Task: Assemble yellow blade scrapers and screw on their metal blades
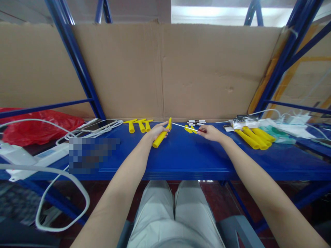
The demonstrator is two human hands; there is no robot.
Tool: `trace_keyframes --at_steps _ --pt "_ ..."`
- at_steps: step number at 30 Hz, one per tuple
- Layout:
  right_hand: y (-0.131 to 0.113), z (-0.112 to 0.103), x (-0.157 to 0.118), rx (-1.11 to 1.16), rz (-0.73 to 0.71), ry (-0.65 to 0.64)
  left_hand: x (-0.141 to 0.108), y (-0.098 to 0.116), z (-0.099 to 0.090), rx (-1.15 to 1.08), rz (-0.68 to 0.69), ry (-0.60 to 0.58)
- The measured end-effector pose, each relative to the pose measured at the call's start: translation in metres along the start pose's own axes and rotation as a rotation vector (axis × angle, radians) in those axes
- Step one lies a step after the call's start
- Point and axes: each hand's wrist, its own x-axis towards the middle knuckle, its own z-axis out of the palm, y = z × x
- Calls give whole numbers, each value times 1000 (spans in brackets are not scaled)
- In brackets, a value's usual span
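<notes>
My left hand [159,131] is closed around a yellow T-shaped piece [159,139], a round tube with a narrow crosspiece at its far end. In my right hand [209,133] is what looks like a screwdriver [202,131], with a red and dark handle. Its long thin pale shaft points left toward the yellow crosspiece; whether the tip touches it I cannot tell. Small flat yellow pieces [188,129] lie just left of my right hand. Behind them sit several black-and-white strips [196,122]. Three more yellow T-shaped pieces [141,125] rest left of my left hand.
Several yellow tubes [252,138] lie at the right of the blue table [186,155], beside clear plastic packets [244,122]. At left are a red plastic bag [38,125], a phone-like device [97,125], a white power strip [49,156] and loose cables. A cardboard wall [207,69] stands behind.
</notes>
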Motion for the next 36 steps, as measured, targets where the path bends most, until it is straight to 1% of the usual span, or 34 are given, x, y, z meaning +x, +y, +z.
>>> trace_keyframes --at_steps 3,7,12,17,21,25,30,36 --pt "1 2 1 -25 21 33 1 -1 0 4 2 1" --pt "-4 -3 -1 -86 31 56 3 -2 -2 17 1 -10" --pt "-9 -9 -4 -93 64 23 4 -3 -2 17 6 -12" --pt "-5 -6 -2 -47 23 -4 5 -3 -3 25 7 -19" --pt "-3 -4 -1 -9 32 21 4 -2 -2 13 7 -15" --pt "-5 -6 -2 -49 25 49 1 -1 0 21 3 -5" --pt "-8 -9 -3 -77 22 15 2 -1 0 16 1 -10" --pt "-4 -5 -2 -22 5 -8 1 -1 0 25 4 -9"
